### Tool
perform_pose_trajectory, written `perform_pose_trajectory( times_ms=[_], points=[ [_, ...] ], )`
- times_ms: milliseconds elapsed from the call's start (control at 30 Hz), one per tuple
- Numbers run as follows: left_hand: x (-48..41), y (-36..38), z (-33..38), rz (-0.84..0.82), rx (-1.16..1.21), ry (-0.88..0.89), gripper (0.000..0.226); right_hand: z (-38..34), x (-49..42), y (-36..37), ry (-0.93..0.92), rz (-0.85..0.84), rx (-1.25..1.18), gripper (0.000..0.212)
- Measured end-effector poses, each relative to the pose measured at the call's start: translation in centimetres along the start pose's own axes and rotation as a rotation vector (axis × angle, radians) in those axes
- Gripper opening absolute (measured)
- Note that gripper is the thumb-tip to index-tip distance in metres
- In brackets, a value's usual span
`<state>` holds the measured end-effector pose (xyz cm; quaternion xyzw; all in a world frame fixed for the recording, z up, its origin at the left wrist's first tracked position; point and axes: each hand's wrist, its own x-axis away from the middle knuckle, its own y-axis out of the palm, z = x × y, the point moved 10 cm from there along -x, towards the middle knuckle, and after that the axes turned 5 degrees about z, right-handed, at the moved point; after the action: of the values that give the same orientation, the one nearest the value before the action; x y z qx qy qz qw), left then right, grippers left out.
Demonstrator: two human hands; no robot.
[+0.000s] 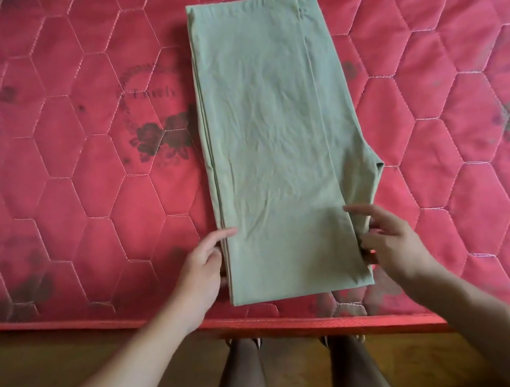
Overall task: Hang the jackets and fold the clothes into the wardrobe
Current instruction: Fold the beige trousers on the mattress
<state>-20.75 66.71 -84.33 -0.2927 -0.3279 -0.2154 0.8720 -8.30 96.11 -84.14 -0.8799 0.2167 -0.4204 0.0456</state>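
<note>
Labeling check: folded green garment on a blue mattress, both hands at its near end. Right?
No: head view shows the mattress is red, not blue. The folded green garment lies on it, left hand and right hand at its near end.

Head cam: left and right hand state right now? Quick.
Left hand: grips the left edge of the folded green garment.
Right hand: pinches the garment's right edge, index finger stretched out on top.
</note>
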Motion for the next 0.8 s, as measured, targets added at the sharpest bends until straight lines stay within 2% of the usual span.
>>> perform_pose_trajectory(
  times_ms=[67, 133, 167, 233, 300, 367, 400, 500, 600, 633, 700, 733, 800],
  points=[
    [0.5, -0.2, -0.3, -0.052, -0.024, 0.03, 0.07, -1.0, 0.3, 0.9, 0.082, -0.221, -0.144, 0.078],
    [1.4, -1.5, 1.6, 0.06, -0.229, 0.261, 0.076, -2.3, 0.1, 1.3, 0.064, -0.365, -0.11, 0.082],
    [2.0, -2.2, 3.1, 0.145, -0.349, 0.414, 0.077, -2.5, -0.3, 1.2, 0.016, -0.381, -0.023, 0.083],
    [3.4, -2.7, 5.7, 0.266, -0.526, 0.684, 0.076, -4.4, -1.1, 0.2, -0.273, -0.283, 0.362, 0.081],
    [3.4, -3.3, 7.2, 0.315, -0.568, 0.799, 0.073, -8.1, -0.4, -0.5, -0.654, -0.095, 0.701, 0.07],
    [2.7, -4.9, 9.3, 0.352, -0.491, 0.813, 0.059, -11.5, 1.1, -0.9, -0.927, -0.005, 0.747, 0.039],
    [2.2, -5.9, 10.5, 0.355, -0.421, 0.8, 0.046, -13.2, 1.5, -1.5, -0.973, 0.032, 0.717, 0.027],
    [0.3, -8.3, 15.5, 0.294, -0.148, 0.719, 0.019, -17.1, -0.6, -3.2, -0.849, 0.043, 0.553, 0.027],
    [-6.1, -9.4, 19.1, 0.213, 0.125, 0.474, 0.008, -21.0, -5.3, -3.2, -0.508, -0.099, 0.129, 0.012],
    [-8.6, -9.5, 19.8, 0.199, 0.229, 0.409, 0.014, -22.0, -7.2, -2.9, -0.422, -0.128, 0.011, 0.011],
    [-13.0, -8.7, 19.5, 0.127, 0.428, 0.255, 0.04, -22.5, -10.7, -2.0, -0.271, -0.167, -0.121, 0.01],
    [-14.3, -7.6, 18.5, 0.063, 0.482, 0.16, 0.05, -21.6, -12.1, -1.5, -0.175, -0.195, -0.152, 0.016],
    [-14.8, -5.3, 15.9, -0.067, 0.444, 0.03, 0.045, -18.1, -13.2, -0.2, 0.035, -0.313, -0.149, 0.045]
  ],
)
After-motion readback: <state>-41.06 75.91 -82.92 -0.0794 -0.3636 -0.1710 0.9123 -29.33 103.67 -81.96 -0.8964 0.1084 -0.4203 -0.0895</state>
